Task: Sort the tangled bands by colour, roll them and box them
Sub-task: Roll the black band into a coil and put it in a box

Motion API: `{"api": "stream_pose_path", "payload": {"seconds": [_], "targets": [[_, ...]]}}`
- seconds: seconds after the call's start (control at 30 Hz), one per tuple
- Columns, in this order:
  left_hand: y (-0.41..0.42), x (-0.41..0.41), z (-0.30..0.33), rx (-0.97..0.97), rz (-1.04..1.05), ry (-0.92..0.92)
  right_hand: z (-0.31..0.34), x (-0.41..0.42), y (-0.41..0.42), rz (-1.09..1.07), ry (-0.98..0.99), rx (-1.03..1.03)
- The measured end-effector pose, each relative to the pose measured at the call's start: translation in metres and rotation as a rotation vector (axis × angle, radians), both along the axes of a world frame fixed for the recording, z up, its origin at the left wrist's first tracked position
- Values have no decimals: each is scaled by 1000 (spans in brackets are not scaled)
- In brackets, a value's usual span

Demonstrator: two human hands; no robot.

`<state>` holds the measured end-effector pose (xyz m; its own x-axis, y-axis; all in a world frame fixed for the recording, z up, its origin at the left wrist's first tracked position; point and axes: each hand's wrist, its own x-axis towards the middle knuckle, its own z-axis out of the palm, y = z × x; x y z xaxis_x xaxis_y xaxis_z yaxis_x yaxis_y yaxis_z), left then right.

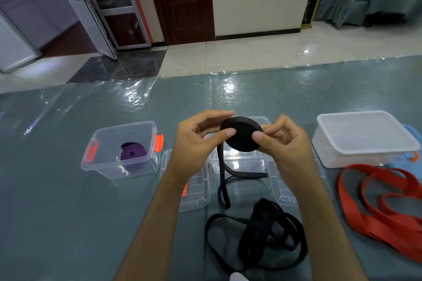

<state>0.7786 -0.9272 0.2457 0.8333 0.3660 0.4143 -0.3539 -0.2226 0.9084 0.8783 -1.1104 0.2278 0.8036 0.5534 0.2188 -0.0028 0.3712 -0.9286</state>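
Note:
Both hands hold a tight black band roll point(242, 135) above the table, in front of a clear box point(239, 162). My left hand point(196, 141) pinches the roll's left edge and my right hand point(285, 141) pinches its right edge. The roll's loose tail point(222, 180) hangs down to the table. More tangled black bands point(258, 235) lie near the front edge. A pile of red bands point(383, 207) lies at the right. A rolled purple band point(133, 155) sits inside a clear box with orange clips point(107, 134) at the left.
A clear lid point(196, 191) lies under my left forearm and another lid point(280, 189) under my right. A white lidded container point(363, 137) stands at the right, with something blue point(413, 134) behind it. The table has a shiny grey-green cover point(68, 212).

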Motion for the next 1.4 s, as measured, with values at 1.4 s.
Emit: {"api": "stream_pose_path", "payload": {"seconds": [1.4], "targets": [[7,6,2,-132,-71,12,7,-3,12,-98,-64,52]]}}
